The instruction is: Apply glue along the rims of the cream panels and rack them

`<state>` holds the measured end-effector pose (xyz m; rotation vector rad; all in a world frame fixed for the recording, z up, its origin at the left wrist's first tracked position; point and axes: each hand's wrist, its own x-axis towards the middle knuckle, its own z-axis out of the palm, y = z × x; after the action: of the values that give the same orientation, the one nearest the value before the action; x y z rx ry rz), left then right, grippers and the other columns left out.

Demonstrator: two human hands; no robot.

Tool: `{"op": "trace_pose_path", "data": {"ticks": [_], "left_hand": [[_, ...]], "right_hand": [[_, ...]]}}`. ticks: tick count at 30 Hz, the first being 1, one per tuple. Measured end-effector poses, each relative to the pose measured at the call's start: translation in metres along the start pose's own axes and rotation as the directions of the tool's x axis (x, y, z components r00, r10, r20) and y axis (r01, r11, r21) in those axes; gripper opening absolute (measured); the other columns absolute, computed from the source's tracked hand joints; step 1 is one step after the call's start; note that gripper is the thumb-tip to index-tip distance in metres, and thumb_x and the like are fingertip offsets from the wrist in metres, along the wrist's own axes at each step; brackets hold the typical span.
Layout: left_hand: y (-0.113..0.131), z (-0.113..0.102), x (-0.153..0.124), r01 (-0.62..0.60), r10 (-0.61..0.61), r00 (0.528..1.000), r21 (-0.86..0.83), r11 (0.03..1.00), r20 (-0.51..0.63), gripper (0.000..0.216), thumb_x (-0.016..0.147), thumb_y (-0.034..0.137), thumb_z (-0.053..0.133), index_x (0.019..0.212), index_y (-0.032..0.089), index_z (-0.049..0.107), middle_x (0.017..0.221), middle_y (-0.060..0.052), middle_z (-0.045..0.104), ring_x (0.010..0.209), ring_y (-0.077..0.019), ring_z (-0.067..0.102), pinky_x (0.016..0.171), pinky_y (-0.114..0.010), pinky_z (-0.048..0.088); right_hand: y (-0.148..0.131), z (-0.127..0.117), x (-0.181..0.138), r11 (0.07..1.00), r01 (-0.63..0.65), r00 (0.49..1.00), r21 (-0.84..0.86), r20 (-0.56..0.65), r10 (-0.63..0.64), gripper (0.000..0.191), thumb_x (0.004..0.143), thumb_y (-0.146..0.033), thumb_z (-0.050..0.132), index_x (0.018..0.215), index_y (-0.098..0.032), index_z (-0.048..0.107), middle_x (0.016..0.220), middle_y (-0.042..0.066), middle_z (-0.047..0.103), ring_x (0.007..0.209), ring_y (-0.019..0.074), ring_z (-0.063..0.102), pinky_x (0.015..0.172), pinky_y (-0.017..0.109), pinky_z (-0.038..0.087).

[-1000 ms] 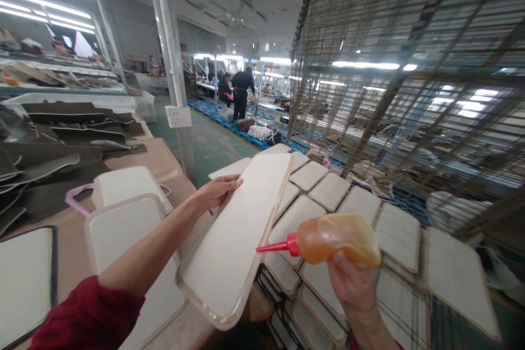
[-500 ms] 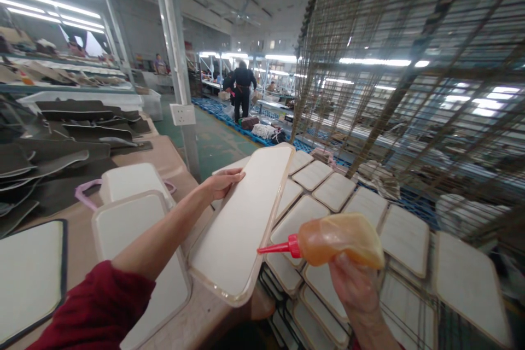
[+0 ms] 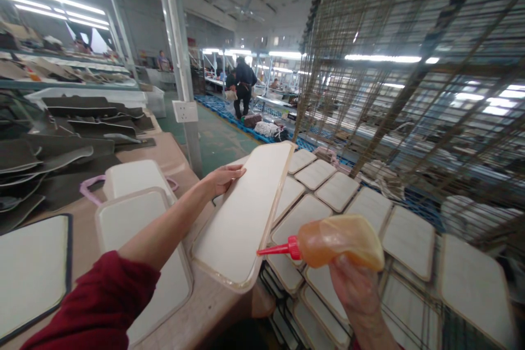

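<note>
My left hand (image 3: 228, 178) grips the left edge of a long white panel (image 3: 246, 219) with rounded corners, thumb on top and fingers mostly hidden beneath. The panel is held tilted, and a shiny, amber-tinted strip runs along its rim. In my right hand (image 3: 355, 284) is a soft glue bottle (image 3: 340, 241) of amber liquid, lying nearly level. Its red nozzle (image 3: 274, 250) points left, with the tip at the panel's lower right edge. Whether the tip touches the rim I cannot tell.
Stacks of similar panels (image 3: 336, 191) spread out at the right. More panels (image 3: 139, 219) lie on the brown-covered table (image 3: 168, 147) at left, beside dark sheet pieces (image 3: 82, 115). A post with a socket (image 3: 185, 111) stands beyond the table. A wire rack (image 3: 389, 65) leans at right; a person (image 3: 244, 87) stands farther back.
The panel has shifted slightly against the nozzle tip, its lower end now a little higher in view. Both hands keep their grip. The distant person has bent forward.
</note>
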<state>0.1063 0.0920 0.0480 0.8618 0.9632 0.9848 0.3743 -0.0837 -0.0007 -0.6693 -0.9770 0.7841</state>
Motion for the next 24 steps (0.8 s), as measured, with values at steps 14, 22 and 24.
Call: {"op": "trace_pose_path", "data": {"ticks": [14,22,24], "left_hand": [[-0.001,-0.012,0.011,-0.012,0.006,0.994,-0.049,0.999,-0.108,0.036,0.076,0.009,0.075,0.111,0.014,0.07,0.072,-0.006,0.076,0.051,-0.0165,0.067,0.051,-0.026,0.057],[0.0,-0.025,0.01,-0.044,0.024,0.977,-0.09,0.995,-0.21,0.03,0.079,0.006,0.069,0.108,0.015,0.07,0.069,-0.003,0.074,0.052,-0.0143,0.066,0.052,-0.023,0.055],[-0.002,-0.028,0.011,-0.059,0.034,0.971,-0.097,0.994,-0.238,0.034,0.076,0.007,0.073,0.109,0.015,0.07,0.072,-0.003,0.075,0.052,-0.0144,0.065,0.053,-0.024,0.055]], "right_hand": [[0.008,-0.001,-0.004,0.999,-0.037,0.999,-0.033,-0.017,0.036,0.031,0.067,-0.033,0.084,0.095,-0.028,0.071,0.081,0.002,0.077,0.074,0.0231,0.071,0.069,0.036,0.059],[0.015,-0.013,-0.004,0.989,-0.037,0.999,-0.14,-0.015,0.035,0.04,0.068,-0.036,0.082,0.105,-0.025,0.069,0.085,0.005,0.076,0.079,0.0253,0.07,0.076,0.041,0.057],[0.014,-0.009,-0.005,0.992,-0.046,0.999,-0.115,-0.033,0.042,0.041,0.067,-0.036,0.083,0.104,-0.026,0.07,0.084,0.004,0.076,0.078,0.0243,0.071,0.073,0.039,0.057]]}}
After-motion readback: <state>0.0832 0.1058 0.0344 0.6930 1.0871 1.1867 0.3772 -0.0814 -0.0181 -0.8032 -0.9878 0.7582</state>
